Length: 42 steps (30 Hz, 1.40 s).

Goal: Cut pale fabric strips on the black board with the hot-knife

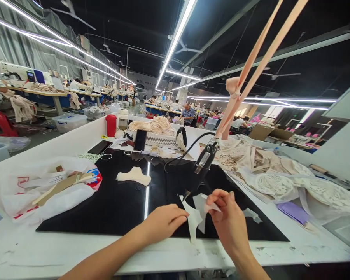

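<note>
My left hand (165, 222) is closed, its fingertips on the edge of a narrow, curved off-white fabric piece (194, 218) on the black glossy board (105, 198). Between the thumb and fingers of my right hand (230, 217) is a thin white fabric scrap (214, 206). Behind the curved piece, its reflection shows in the board. Just above my hands hangs a black handheld tool (205, 158) with a cable, its pointed tip close to the fabric's upper end. Peach straps (236, 91) hold it up. Another cream fabric piece (133, 177) lies farther back.
Left of the board rests a white plastic bag (61, 194) of scraps. At the back stand a white device (160, 140), a phone (140, 140) and a red container (111, 125). Beige fabric pieces (259, 159) and a purple packet (293, 212) lie right. A person (188, 113) sits beyond.
</note>
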Each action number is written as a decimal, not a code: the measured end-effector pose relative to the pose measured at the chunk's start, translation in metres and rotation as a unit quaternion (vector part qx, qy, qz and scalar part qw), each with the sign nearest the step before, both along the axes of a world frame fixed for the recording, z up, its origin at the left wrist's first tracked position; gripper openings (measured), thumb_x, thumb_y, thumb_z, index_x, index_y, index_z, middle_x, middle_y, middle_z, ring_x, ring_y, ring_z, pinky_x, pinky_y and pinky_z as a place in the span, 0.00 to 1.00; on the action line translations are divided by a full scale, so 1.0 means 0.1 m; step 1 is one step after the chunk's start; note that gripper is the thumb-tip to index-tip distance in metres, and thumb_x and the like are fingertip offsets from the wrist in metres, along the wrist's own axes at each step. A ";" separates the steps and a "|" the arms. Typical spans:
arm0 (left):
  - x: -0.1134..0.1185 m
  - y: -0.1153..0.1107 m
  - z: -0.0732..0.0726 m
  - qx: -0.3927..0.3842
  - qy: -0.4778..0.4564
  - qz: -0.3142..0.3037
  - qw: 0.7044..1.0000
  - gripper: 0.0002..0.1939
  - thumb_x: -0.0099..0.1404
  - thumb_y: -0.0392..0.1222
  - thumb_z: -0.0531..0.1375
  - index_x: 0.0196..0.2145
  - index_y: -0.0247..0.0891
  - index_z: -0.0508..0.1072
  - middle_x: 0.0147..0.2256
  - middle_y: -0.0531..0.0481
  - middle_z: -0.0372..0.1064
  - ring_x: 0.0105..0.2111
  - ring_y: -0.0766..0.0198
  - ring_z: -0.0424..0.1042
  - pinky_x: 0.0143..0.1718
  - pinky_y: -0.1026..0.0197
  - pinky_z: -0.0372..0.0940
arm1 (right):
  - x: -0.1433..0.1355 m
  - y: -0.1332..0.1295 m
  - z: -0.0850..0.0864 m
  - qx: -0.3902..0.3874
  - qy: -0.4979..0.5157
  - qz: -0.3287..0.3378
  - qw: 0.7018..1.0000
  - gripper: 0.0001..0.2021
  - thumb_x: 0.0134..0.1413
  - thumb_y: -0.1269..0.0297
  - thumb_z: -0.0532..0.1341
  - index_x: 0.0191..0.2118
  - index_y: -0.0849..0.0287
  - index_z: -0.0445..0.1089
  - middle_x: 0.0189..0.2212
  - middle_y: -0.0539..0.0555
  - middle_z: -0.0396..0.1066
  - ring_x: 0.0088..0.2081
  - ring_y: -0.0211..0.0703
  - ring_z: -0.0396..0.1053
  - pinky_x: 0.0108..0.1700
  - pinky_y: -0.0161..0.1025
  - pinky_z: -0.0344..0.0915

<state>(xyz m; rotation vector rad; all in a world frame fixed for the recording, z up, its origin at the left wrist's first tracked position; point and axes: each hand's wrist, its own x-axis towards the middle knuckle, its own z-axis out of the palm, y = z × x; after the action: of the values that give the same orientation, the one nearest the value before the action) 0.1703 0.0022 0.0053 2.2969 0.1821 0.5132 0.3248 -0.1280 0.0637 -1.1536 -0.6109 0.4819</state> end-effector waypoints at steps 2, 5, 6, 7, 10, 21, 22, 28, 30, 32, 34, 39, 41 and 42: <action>0.01 0.04 0.03 -0.182 -0.022 0.004 0.983 0.19 0.75 0.52 0.53 0.46 0.38 0.79 0.38 0.48 0.76 0.36 0.63 0.71 0.41 0.61 0.65 | -0.11 -0.01 -0.04 -0.018 -0.008 0.024 1.000 0.23 0.60 0.38 0.59 0.36 0.55 0.69 0.24 0.49 0.70 0.25 0.38 0.65 0.28 0.34 0.64; 0.03 0.06 0.04 -0.346 -0.039 -0.007 0.938 0.31 0.69 0.67 0.54 0.42 0.33 0.77 0.36 0.45 0.75 0.34 0.63 0.71 0.39 0.61 0.65 | -0.25 -0.02 -0.13 -0.047 -0.047 0.056 0.996 0.23 0.62 0.37 0.56 0.37 0.54 0.69 0.24 0.48 0.69 0.25 0.39 0.64 0.30 0.35 0.64; 0.03 0.06 0.05 -0.366 -0.038 -0.012 0.930 0.34 0.67 0.70 0.54 0.42 0.32 0.77 0.36 0.45 0.74 0.35 0.63 0.71 0.39 0.60 0.65 | -0.28 -0.01 -0.16 -0.055 -0.057 0.069 0.994 0.23 0.62 0.38 0.56 0.36 0.54 0.69 0.24 0.49 0.69 0.25 0.39 0.65 0.30 0.36 0.65; 0.03 0.05 0.06 -0.380 -0.035 -0.016 0.924 0.34 0.64 0.71 0.56 0.41 0.32 0.76 0.35 0.46 0.73 0.34 0.63 0.71 0.38 0.61 0.65 | -0.31 -0.01 -0.20 -0.065 -0.069 0.084 0.992 0.22 0.62 0.38 0.57 0.36 0.55 0.70 0.24 0.49 0.69 0.25 0.40 0.65 0.30 0.36 0.65; 0.00 0.06 0.11 -0.420 -0.031 -0.016 0.907 0.30 0.58 0.67 0.65 0.38 0.33 0.75 0.31 0.50 0.71 0.29 0.68 0.67 0.35 0.63 0.62 | -0.34 0.01 -0.27 -0.110 -0.103 0.106 0.983 0.21 0.56 0.40 0.63 0.39 0.56 0.72 0.32 0.53 0.75 0.28 0.42 0.69 0.30 0.37 0.68; -0.10 0.17 0.28 -0.431 -0.039 0.028 0.901 0.23 0.56 0.58 0.69 0.34 0.33 0.75 0.30 0.52 0.70 0.26 0.71 0.61 0.29 0.66 0.56 | -0.07 -0.12 -0.38 -0.231 -0.023 0.130 0.964 0.22 0.47 0.45 0.71 0.43 0.55 0.80 0.30 0.51 0.74 0.32 0.40 0.68 0.37 0.36 0.68; -0.10 0.18 0.28 -0.433 -0.039 0.033 0.900 0.23 0.56 0.58 0.69 0.34 0.34 0.74 0.30 0.52 0.70 0.26 0.72 0.60 0.29 0.66 0.55 | -0.06 -0.12 -0.39 -0.233 -0.021 0.134 0.963 0.21 0.47 0.45 0.71 0.42 0.56 0.81 0.29 0.51 0.74 0.31 0.40 0.67 0.37 0.37 0.67; -0.10 0.21 0.24 -0.461 -0.029 0.061 0.885 0.20 0.57 0.55 0.67 0.33 0.35 0.71 0.30 0.54 0.65 0.27 0.72 0.59 0.29 0.68 0.56 | -0.16 -0.09 -0.37 -0.233 -0.065 0.131 0.961 0.17 0.47 0.47 0.69 0.33 0.56 0.78 0.26 0.49 0.69 0.29 0.40 0.64 0.35 0.37 0.64; -0.10 0.24 0.22 -0.472 -0.027 0.069 0.879 0.18 0.58 0.53 0.67 0.33 0.35 0.70 0.30 0.54 0.65 0.26 0.72 0.59 0.29 0.68 0.56 | -0.21 -0.08 -0.31 -0.238 -0.080 0.120 0.961 0.16 0.47 0.47 0.68 0.32 0.56 0.77 0.26 0.49 0.69 0.29 0.40 0.64 0.35 0.37 0.64; -0.09 0.26 0.19 -0.482 -0.027 0.075 0.873 0.15 0.57 0.51 0.66 0.32 0.36 0.70 0.29 0.55 0.64 0.26 0.72 0.59 0.28 0.68 0.56 | -0.26 -0.07 -0.26 -0.239 -0.109 0.102 0.959 0.15 0.48 0.48 0.67 0.30 0.56 0.76 0.25 0.48 0.68 0.28 0.40 0.64 0.34 0.36 0.63; -0.09 0.29 0.18 -0.490 -0.027 0.079 0.868 0.14 0.57 0.49 0.65 0.32 0.37 0.69 0.27 0.56 0.62 0.25 0.72 0.58 0.28 0.68 0.56 | -0.30 -0.06 -0.22 -0.237 -0.138 0.087 0.958 0.15 0.48 0.48 0.65 0.29 0.55 0.75 0.23 0.47 0.66 0.27 0.40 0.63 0.33 0.35 0.61; -0.11 0.34 0.17 -0.495 -0.030 0.085 0.864 0.12 0.57 0.48 0.64 0.32 0.38 0.68 0.27 0.55 0.63 0.25 0.71 0.59 0.30 0.67 0.58 | -0.37 -0.02 -0.23 -0.220 -0.161 0.079 0.959 0.14 0.49 0.49 0.65 0.28 0.56 0.74 0.21 0.46 0.63 0.25 0.37 0.59 0.30 0.35 0.58; -0.11 0.34 0.18 -0.490 -0.032 0.088 0.867 0.12 0.57 0.48 0.63 0.32 0.38 0.68 0.27 0.55 0.63 0.25 0.71 0.60 0.31 0.66 0.59 | -0.38 0.00 -0.25 -0.211 -0.176 0.079 0.958 0.14 0.49 0.49 0.65 0.28 0.56 0.74 0.21 0.46 0.63 0.25 0.38 0.59 0.30 0.35 0.57; -0.11 0.34 0.18 -0.485 -0.034 0.090 0.869 0.12 0.57 0.48 0.63 0.32 0.38 0.68 0.27 0.55 0.63 0.26 0.70 0.60 0.31 0.66 0.59 | -0.39 0.00 -0.25 -0.207 -0.183 0.079 0.958 0.14 0.50 0.49 0.65 0.28 0.55 0.74 0.21 0.46 0.63 0.26 0.38 0.59 0.30 0.35 0.57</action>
<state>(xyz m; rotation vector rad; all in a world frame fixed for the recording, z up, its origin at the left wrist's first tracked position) 0.1593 0.0364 0.0235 1.2765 0.4960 0.4478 0.2862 -0.1281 0.0385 -1.6206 -0.9590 0.5533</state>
